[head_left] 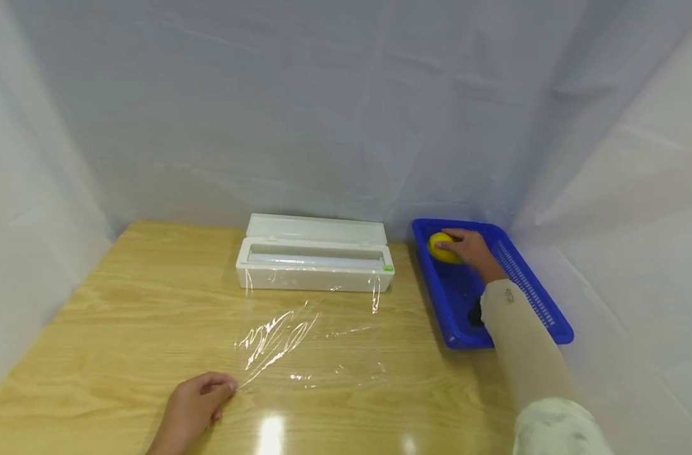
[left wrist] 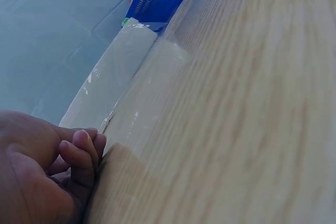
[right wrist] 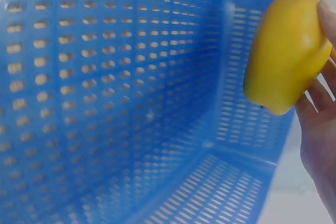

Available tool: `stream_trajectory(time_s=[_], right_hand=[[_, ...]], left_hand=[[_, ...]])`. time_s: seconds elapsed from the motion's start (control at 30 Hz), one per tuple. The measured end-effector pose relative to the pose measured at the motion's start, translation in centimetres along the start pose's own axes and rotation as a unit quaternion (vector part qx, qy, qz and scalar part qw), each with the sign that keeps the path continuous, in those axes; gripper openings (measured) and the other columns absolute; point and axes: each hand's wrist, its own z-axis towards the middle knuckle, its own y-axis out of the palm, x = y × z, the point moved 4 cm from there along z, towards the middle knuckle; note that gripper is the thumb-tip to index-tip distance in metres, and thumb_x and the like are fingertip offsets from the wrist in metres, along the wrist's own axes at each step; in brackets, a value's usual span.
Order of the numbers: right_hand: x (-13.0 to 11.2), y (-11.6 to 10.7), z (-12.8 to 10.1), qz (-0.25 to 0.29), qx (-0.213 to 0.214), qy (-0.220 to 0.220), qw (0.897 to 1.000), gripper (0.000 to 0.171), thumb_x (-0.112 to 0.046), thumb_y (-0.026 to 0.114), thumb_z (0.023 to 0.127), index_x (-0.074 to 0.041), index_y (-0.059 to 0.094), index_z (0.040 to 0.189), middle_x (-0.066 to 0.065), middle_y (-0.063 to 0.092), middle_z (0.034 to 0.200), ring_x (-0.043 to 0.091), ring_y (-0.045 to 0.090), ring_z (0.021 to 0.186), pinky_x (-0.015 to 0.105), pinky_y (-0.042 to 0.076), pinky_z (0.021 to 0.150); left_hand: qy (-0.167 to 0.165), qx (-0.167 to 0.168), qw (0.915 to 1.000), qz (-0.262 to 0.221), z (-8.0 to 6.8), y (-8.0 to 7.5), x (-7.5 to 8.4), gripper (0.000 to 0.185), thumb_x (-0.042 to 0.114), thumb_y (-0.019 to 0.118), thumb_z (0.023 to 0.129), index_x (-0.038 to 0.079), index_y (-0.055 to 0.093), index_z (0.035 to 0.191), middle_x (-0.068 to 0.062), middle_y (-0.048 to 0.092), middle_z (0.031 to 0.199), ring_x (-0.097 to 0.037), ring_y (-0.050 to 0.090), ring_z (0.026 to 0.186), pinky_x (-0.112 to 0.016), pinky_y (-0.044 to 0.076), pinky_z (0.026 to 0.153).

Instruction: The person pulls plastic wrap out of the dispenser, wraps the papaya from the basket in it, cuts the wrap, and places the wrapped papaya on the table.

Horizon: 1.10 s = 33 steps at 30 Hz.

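Note:
In my right hand (head_left: 475,253) I grip a yellow bell pepper (right wrist: 286,51), over the far end of the blue basket (head_left: 437,297). The right wrist view shows thumb and fingers round one end of it. My left hand (head_left: 194,404) pinches the near left corner of a clear sheet of plastic wrap (head_left: 283,335) between thumb and fingers. That sheet runs over the table from a white wrap dispenser (head_left: 317,278), whose lid (head_left: 317,227) stands raised. Inside the dispenser a pale roll (head_left: 317,260) shows.
Something dark (head_left: 475,314) lies in the basket, partly hidden by my right sleeve (head_left: 522,341). A green tab (head_left: 388,268) sits at the dispenser's right front corner. Pale sheeting (head_left: 300,114) hangs behind and beside the wooden table (head_left: 124,303).

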Motion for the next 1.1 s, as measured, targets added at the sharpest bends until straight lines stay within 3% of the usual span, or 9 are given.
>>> stream_trajectory(time_s=[0.13, 0.37, 0.53, 0.63, 0.87, 1.1], right_hand=[[-1.7, -1.5, -0.5, -0.009, 0.011, -0.015, 1.000, 0.079, -0.061, 0.071, 0.087, -0.015, 0.052, 0.148, 0.020, 0.047, 0.153, 0.041, 0.045, 0.138, 0.057, 0.044, 0.108], [-4.6, -3.2, -2.1, 0.026, 0.012, -0.005, 1.000, 0.087, -0.068, 0.071, 0.081, -0.018, 0.050, 0.150, 0.015, 0.047, 0.154, 0.037, 0.049, 0.135, 0.054, 0.048, 0.104], [-7.1, -4.0, -3.9, 0.016, 0.031, -0.027, 0.999, 0.084, -0.070, 0.068, 0.082, -0.017, 0.055, 0.146, 0.016, 0.051, 0.151, 0.037, 0.051, 0.132, 0.053, 0.051, 0.101], [-8.9, -3.8, -5.2, 0.046, 0.029, -0.036, 0.998, 0.081, -0.067, 0.071, 0.083, -0.016, 0.057, 0.144, 0.014, 0.054, 0.148, 0.035, 0.052, 0.132, 0.052, 0.051, 0.101], [-13.6, -0.8, -8.6, 0.076, 0.008, -0.056, 0.995, 0.072, -0.061, 0.073, 0.085, -0.019, 0.060, 0.142, 0.009, 0.057, 0.145, 0.031, 0.054, 0.129, 0.049, 0.053, 0.100], [-18.4, 6.2, -10.8, 0.095, -0.021, -0.111, 0.989, 0.058, -0.045, 0.081, 0.084, -0.013, 0.068, 0.131, 0.009, 0.067, 0.131, 0.030, 0.064, 0.114, 0.040, 0.059, 0.089]], left_hand=[[0.001, -0.001, 1.0000, 0.002, -0.1, -0.2, 0.0, 0.028, 0.020, 0.066, 0.097, -0.001, 0.069, 0.116, -0.002, 0.067, 0.080, -0.014, 0.056, 0.060, -0.024, 0.050, 0.051], [-0.002, 0.008, 0.9999, 0.010, -0.2, -0.5, -0.1, 0.030, 0.020, 0.066, 0.096, -0.001, 0.069, 0.117, -0.002, 0.066, 0.077, -0.014, 0.056, 0.058, -0.025, 0.049, 0.049], [-0.004, 0.006, 1.0000, 0.003, -0.3, -0.4, 0.0, 0.030, 0.021, 0.066, 0.096, -0.001, 0.069, 0.117, -0.001, 0.067, 0.080, -0.014, 0.057, 0.060, -0.025, 0.049, 0.050], [-0.004, 0.009, 1.0000, -0.001, -0.2, -0.3, 0.2, 0.029, 0.021, 0.067, 0.096, 0.000, 0.069, 0.117, -0.001, 0.068, 0.083, -0.014, 0.057, 0.061, -0.025, 0.050, 0.051], [0.009, 0.010, 0.9999, -0.009, 0.1, -0.1, 0.2, 0.032, 0.021, 0.068, 0.096, -0.003, 0.068, 0.117, -0.001, 0.070, 0.086, -0.014, 0.058, 0.061, -0.024, 0.050, 0.051], [0.010, 0.014, 0.9998, -0.010, 0.4, 0.1, 0.1, 0.032, 0.021, 0.069, 0.095, -0.003, 0.069, 0.116, -0.001, 0.069, 0.082, -0.014, 0.058, 0.060, -0.024, 0.050, 0.050]])
